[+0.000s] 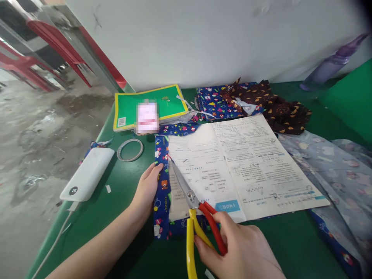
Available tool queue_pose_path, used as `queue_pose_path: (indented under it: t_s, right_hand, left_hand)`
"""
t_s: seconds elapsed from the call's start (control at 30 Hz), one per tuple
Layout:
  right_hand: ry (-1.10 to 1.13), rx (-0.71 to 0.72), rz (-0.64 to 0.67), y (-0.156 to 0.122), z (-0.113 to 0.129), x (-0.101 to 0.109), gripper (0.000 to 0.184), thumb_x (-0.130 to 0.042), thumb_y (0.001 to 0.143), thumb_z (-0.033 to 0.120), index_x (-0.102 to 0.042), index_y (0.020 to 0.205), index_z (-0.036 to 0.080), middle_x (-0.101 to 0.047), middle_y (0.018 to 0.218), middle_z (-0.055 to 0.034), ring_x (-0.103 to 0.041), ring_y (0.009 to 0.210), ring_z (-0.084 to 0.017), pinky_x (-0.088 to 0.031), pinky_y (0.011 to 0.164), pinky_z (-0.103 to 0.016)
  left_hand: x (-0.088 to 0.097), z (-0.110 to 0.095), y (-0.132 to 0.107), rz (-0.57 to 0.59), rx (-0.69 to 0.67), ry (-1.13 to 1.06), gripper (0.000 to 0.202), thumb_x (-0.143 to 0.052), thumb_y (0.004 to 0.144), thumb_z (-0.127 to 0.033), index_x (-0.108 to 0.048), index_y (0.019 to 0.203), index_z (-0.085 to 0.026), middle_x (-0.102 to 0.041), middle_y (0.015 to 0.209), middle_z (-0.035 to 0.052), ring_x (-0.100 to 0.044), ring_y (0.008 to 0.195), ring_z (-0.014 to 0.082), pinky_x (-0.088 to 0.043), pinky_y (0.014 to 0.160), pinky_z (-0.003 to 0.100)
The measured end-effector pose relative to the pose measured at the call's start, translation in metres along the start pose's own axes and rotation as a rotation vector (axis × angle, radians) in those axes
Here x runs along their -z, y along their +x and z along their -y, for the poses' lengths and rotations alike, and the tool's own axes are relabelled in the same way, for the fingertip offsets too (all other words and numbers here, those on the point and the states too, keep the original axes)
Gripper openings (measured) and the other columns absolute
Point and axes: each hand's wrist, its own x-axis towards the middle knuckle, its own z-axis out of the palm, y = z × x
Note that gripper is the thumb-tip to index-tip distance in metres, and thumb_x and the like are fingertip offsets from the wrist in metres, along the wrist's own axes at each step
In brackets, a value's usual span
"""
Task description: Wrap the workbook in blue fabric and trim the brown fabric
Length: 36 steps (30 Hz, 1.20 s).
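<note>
An open printed book (247,155) lies on a blue cartoon-patterned sheet (162,193), which shows as a border along the book's left and lower edges. My left hand (149,182) pinches that sheet's left edge, its thumb on top and its other fingers mostly hidden. In my right hand (235,248) is a pair of scissors (184,185) with one red and one yellow handle. The handles are spread somewhat. Their blades lie over the book's left page, and the tip points at the sheet's left border, near my left thumb.
A white power bank (90,174) with a cable and a tape roll (130,150) lie left on the green table (116,217). Behind are a green book (130,104) under a phone-like object, dark brown patterned pieces (273,104) and a purple bottle (328,68) by the wall.
</note>
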Motion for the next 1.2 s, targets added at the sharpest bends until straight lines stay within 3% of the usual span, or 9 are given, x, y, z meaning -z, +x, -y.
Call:
queue_pose_path:
  t_s: [0.17,0.3,0.5,0.63,0.83,1.0,1.07,1.2]
  right_hand:
    - [-0.014,-0.037,-0.114,-0.001,-0.016,0.018,0.027,-0.062,0.076,0.044,-0.056,0.089,0.022,-0.059,0.049,0.0045,-0.054,0.035,-0.014,-0.035,0.033,-0.022]
    - [-0.072,-0.120,-0.243,0.005,-0.035,0.023,0.033,-0.056,0.079,0.043,-0.052,0.105,0.022,-0.070,0.074,-0.0034,-0.066,0.056,-0.020,-0.047,0.043,-0.026]
    - [-0.060,-0.321,-0.241,0.011,-0.043,0.027,0.041,-0.058,0.075,0.048,-0.050,0.107,0.024,-0.069,0.088,-0.0064,-0.067,0.070,-0.023,-0.052,0.051,-0.030]
    - [0.025,-0.302,-0.272,0.010,-0.044,0.025,0.045,-0.053,0.078,0.049,-0.047,0.113,0.022,-0.066,0.102,-0.0101,-0.067,0.082,-0.025,-0.054,0.058,-0.032]
    - [-0.029,-0.174,-0.161,0.014,-0.045,0.015,0.050,-0.055,0.076,0.048,-0.046,0.116,0.019,-0.067,0.101,-0.0127,-0.066,0.085,-0.028,-0.054,0.058,-0.035]
    - [-0.034,-0.111,-0.104,0.017,-0.034,0.008,0.058,-0.062,0.075,0.048,-0.043,0.119,0.017,-0.062,0.113,-0.0164,-0.060,0.105,-0.034,-0.053,0.081,-0.048]
    - [0.016,-0.116,-0.076,0.017,-0.030,0.007,0.053,-0.059,0.078,0.047,-0.044,0.119,0.018,-0.063,0.112,-0.0148,-0.062,0.102,-0.031,-0.056,0.076,-0.044]
    - [0.123,-0.158,0.019,0.015,-0.025,0.010,0.042,-0.055,0.081,0.045,-0.047,0.114,0.020,-0.066,0.096,-0.0098,-0.067,0.077,-0.022,-0.054,0.052,-0.027]
  left_hand:
    - [0.002,-0.005,0.005,0.058,0.048,-0.050,0.030,-0.064,0.078,-0.029,-0.065,0.107,-0.023,-0.072,0.068,0.0002,-0.065,0.052,0.0173,-0.053,0.052,0.027]
    - [0.005,-0.007,0.014,0.119,0.032,-0.131,0.030,-0.065,0.076,-0.027,-0.065,0.105,-0.023,-0.073,0.079,0.0019,-0.068,0.060,0.0176,-0.055,0.058,0.027]
    - [0.005,-0.008,0.020,0.117,0.018,-0.135,0.032,-0.067,0.074,-0.025,-0.065,0.106,-0.023,-0.073,0.081,0.0043,-0.069,0.064,0.0194,-0.056,0.059,0.029]
    - [0.004,-0.009,0.018,0.134,0.008,-0.102,0.033,-0.066,0.076,-0.025,-0.063,0.109,-0.023,-0.073,0.082,0.0047,-0.069,0.064,0.0200,-0.056,0.059,0.030]
    - [0.005,-0.008,0.019,0.129,-0.003,-0.088,0.031,-0.066,0.077,-0.025,-0.063,0.107,-0.024,-0.072,0.076,0.0031,-0.069,0.060,0.0185,-0.056,0.057,0.029]
    - [0.007,-0.007,0.021,0.126,0.003,-0.112,0.031,-0.066,0.076,-0.025,-0.064,0.107,-0.024,-0.072,0.075,0.0026,-0.068,0.059,0.0188,-0.056,0.057,0.029]
    - [0.008,-0.006,0.021,0.132,0.006,-0.139,0.033,-0.066,0.076,-0.025,-0.063,0.109,-0.024,-0.073,0.076,0.0028,-0.069,0.061,0.0189,-0.056,0.058,0.029]
    - [0.008,-0.004,0.021,0.109,0.001,-0.148,0.033,-0.065,0.077,-0.026,-0.064,0.110,-0.023,-0.073,0.074,0.0023,-0.069,0.060,0.0183,-0.056,0.058,0.028]
